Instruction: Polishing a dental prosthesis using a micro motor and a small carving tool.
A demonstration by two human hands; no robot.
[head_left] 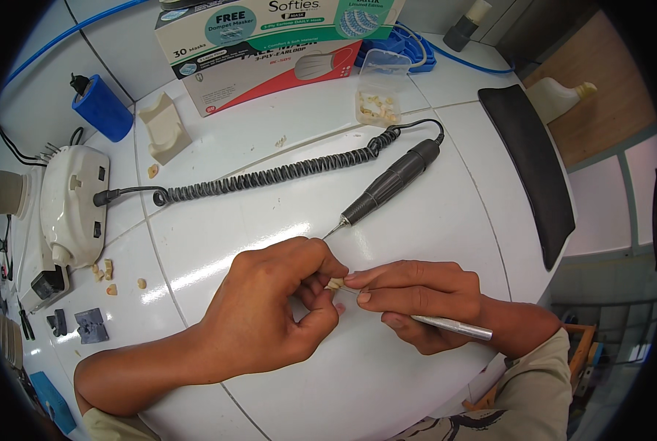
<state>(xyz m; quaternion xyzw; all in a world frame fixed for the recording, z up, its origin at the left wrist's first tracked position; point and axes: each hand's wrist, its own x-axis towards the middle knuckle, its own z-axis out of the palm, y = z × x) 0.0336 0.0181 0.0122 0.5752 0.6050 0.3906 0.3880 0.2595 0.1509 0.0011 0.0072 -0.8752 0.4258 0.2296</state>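
Note:
Pinched between the fingertips of my left hand (262, 305) is a small yellowish tooth-like piece (335, 284). My right hand (424, 294) grips a slim hand tool with a silver metal handle (457, 327), held like a pen. Its thin tip points left and meets the piece or lies very close to it; the fingers partly hide the contact. Just beyond my hands, a black rotary handpiece (391, 184) with a thin metal bur lies on the white tiled tabletop (218, 220).
A coiled black cord (269, 173) joins the handpiece to a cream control box (75, 206) at left. Tooth-like pieces (108, 269) lie near it. Behind stand mask boxes (269, 70), a clear container (377, 106) and a blue cylinder (102, 108). A black pad (527, 173) lines the right edge.

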